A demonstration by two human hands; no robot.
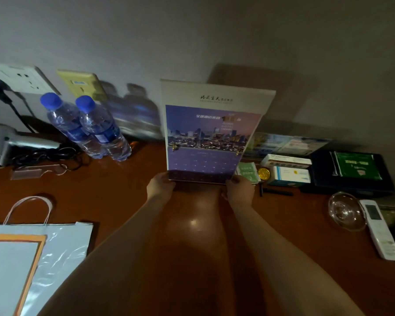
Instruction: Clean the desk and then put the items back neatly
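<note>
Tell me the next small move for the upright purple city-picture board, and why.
Probably ease the purple city-picture board back to lean against the grey wall. The left hand and right hand each keep a grip on a bottom corner, it stands upright on the brown wooden desk, and the wall is just behind.

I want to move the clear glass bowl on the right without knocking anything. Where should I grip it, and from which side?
Pinch the clear glass bowl by its near-left rim, coming from above over the bare brown wooden desk. It lies open side up, so the rim is exposed. The white remote control lies close along its right side, making that side probably tight for fingers.
</note>
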